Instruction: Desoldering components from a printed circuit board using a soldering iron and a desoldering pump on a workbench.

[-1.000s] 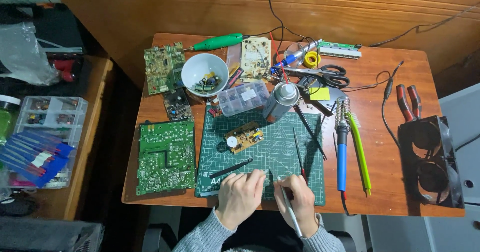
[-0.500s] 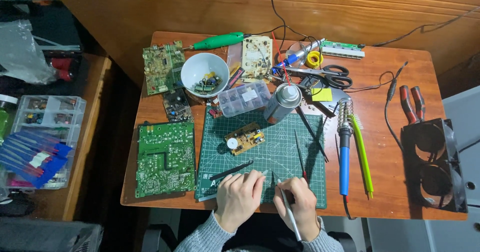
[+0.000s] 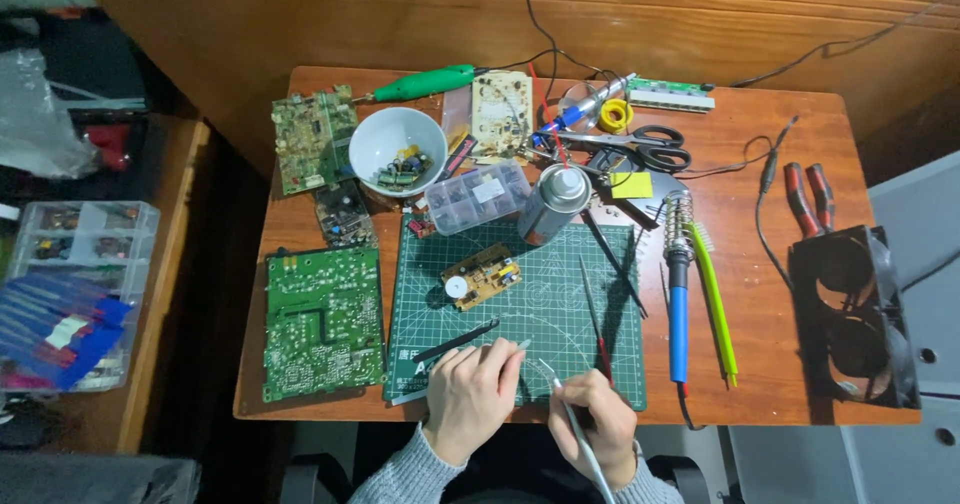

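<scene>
The right hand (image 3: 592,426) pinches slim metal tweezers (image 3: 572,426), tips pointing up and left over the green cutting mat (image 3: 530,294). The left hand (image 3: 470,394) rests beside it at the mat's near edge, fingers curled; it may hold something small and pale, but that is too tiny to tell. A small yellow circuit board (image 3: 482,276) lies farther up the mat.

This is a small electronics repair workbench. A wooden table (image 3: 780,134) carries a green cutting mat (image 3: 540,294), several circuit boards (image 3: 323,322), a blue-handled soldering iron (image 3: 679,299), a bowl of loose parts (image 3: 397,150), scissors (image 3: 640,144), pliers (image 3: 808,194) and trailing wires.
</scene>
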